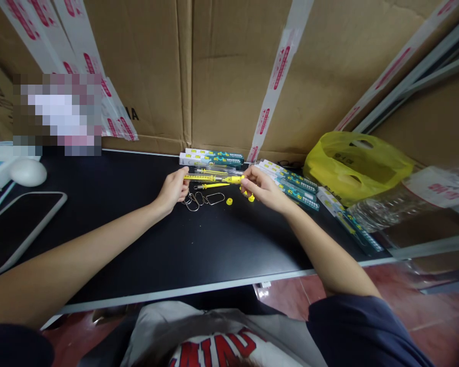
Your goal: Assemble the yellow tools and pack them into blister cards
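My left hand (173, 191) is closed on the left end of a slim yellow spring scale (202, 178) with dark graduation marks. My right hand (265, 188) pinches the yellow end piece (235, 179) at the right of that scale. Whether the two parts are fully joined is too small to tell. Just below lies a second yellow rod (214, 186) with a metal end. Several wire hooks (215, 198) rest near my left fingers. A small yellow cap (229, 201) sits between my hands, and another yellow cap (251, 198) lies under my right fingers.
Several green and white boxes (214, 159) lie along the back of the black table (199, 255); others are to the right. A yellow plastic bag (329, 163) and a clear bottle (382, 211) stand at right. A phone (19, 229) lies at left. Cardboard (229, 76) walls the back.
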The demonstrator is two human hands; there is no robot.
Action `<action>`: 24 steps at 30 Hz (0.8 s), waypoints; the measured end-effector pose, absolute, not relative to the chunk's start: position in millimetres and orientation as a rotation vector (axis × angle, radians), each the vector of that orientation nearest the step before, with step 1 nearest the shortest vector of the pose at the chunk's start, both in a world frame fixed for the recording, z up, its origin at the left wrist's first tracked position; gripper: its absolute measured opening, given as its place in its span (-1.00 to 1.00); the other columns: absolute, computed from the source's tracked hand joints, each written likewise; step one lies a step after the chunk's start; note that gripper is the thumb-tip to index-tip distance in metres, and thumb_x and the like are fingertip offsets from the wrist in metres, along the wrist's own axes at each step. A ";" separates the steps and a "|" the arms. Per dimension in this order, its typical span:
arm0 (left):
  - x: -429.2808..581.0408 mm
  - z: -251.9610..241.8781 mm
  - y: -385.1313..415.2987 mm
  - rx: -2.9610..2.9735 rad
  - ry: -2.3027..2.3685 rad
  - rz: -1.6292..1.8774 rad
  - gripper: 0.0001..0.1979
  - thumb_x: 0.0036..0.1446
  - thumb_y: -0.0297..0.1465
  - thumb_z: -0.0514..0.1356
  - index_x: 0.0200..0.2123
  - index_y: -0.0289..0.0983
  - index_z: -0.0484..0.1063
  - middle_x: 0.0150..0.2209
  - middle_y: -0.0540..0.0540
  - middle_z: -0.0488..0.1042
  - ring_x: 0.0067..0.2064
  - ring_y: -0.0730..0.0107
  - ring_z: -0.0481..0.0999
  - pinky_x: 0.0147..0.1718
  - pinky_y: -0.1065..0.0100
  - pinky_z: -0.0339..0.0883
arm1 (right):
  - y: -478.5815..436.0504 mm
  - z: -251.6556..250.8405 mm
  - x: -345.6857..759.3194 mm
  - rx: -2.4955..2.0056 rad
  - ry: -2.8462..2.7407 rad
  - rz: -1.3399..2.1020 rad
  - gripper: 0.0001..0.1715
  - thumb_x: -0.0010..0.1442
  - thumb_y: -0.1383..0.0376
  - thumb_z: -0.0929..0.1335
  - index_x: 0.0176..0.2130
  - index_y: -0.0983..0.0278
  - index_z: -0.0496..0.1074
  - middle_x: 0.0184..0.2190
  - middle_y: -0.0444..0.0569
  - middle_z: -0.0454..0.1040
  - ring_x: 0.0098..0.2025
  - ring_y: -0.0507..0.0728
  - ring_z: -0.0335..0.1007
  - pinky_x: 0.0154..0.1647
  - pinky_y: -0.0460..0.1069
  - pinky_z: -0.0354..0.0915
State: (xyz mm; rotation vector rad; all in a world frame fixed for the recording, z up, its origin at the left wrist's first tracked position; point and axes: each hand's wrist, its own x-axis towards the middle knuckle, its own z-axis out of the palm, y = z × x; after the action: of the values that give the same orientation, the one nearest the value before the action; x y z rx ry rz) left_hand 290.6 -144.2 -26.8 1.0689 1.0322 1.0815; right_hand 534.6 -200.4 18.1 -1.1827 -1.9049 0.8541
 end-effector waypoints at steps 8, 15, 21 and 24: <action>291.0 -29.5 -143.7 1.081 0.967 1.037 -0.65 0.23 -0.24 0.02 -0.57 -0.23 0.13 -0.72 0.16 -0.05 -0.76 0.69 -0.08 -0.81 0.57 -0.23 | -198.3 20.0 539.0 -1.175 -1.854 0.817 -0.71 0.26 0.08 0.31 -0.27 0.24 0.23 -0.44 -0.15 0.37 -0.49 -0.06 0.26 -0.55 -0.15 0.19; 290.9 -29.5 -145.1 1.099 0.945 0.998 -0.63 0.25 -0.21 0.03 -0.57 -0.25 0.20 -0.74 0.16 -0.04 -0.77 0.68 -0.09 -0.82 0.57 -0.22 | -197.3 20.6 540.6 -1.151 -1.817 0.839 -0.68 0.25 0.06 0.31 -0.29 0.24 0.22 -0.48 -0.18 0.37 -0.54 -0.07 0.23 -0.55 -0.14 0.19; 288.5 -28.7 -145.8 1.134 0.945 0.951 -0.57 0.22 -0.14 0.08 -0.61 -0.29 0.28 -0.75 0.12 0.02 -0.77 0.70 -0.05 -0.81 0.57 -0.19 | -196.7 23.1 541.3 -1.127 -1.810 0.823 -0.68 0.24 0.07 0.33 -0.29 0.25 0.23 -0.48 -0.17 0.38 -0.53 -0.09 0.24 -0.57 -0.16 0.18; 287.2 -28.9 -144.2 1.094 0.899 0.902 -0.56 0.20 -0.11 0.07 -0.59 -0.30 0.31 -0.74 0.11 0.05 -0.77 0.71 -0.04 -0.81 0.58 -0.19 | -195.8 23.0 542.4 -1.108 -1.805 0.817 -0.69 0.23 0.08 0.34 -0.27 0.26 0.24 -0.49 -0.18 0.39 -0.54 -0.09 0.25 -0.58 -0.17 0.18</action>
State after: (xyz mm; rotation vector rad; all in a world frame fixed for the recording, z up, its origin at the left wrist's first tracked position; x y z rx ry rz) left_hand 287.2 -144.2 -28.9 1.0944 0.8991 0.9023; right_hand 542.4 -195.8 23.0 -1.1078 -1.8054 0.8174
